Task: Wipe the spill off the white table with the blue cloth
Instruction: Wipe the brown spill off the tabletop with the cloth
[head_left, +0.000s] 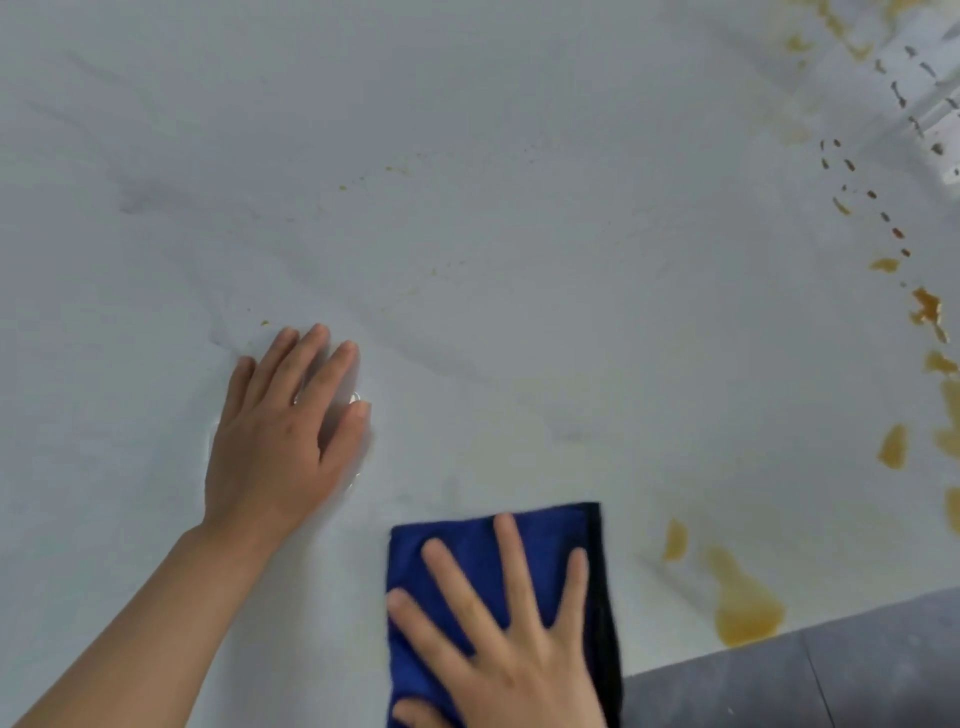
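Blue cloth (467, 571) pressed flat on a white surface (467, 208) beside an amber spill (748, 613)

The folded cloth lies at the near edge of the surface, under the right hand (509, 649), whose grip is released, fingers spread straight on the fabric. The left hand (280, 431) rests flat on the bare surface just left of the cloth, grip released too. Amber puddles and drops trail along the right side; grey floor (831, 675) shows at bottom right
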